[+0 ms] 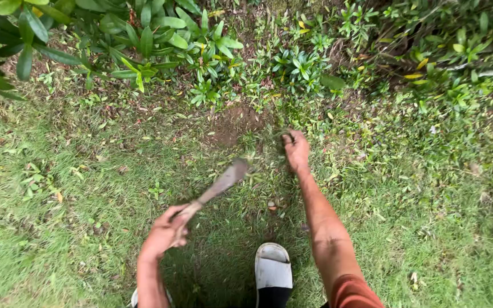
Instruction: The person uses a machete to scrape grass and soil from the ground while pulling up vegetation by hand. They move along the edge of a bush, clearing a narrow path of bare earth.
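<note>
The left hand is closed around the handle of a short, dull metal blade whose long axis slants up-right toward the tuft of green grass just beyond, gripped in the closed right hand.

Grey blade — tilted above grass tuft.

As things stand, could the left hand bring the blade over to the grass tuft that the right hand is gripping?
Probably yes. The left hand holds the blade with its tip pointing toward the grass tuft in the right hand. Only low grass lies between them, though the right fingers sit close to the blade's path.
</note>
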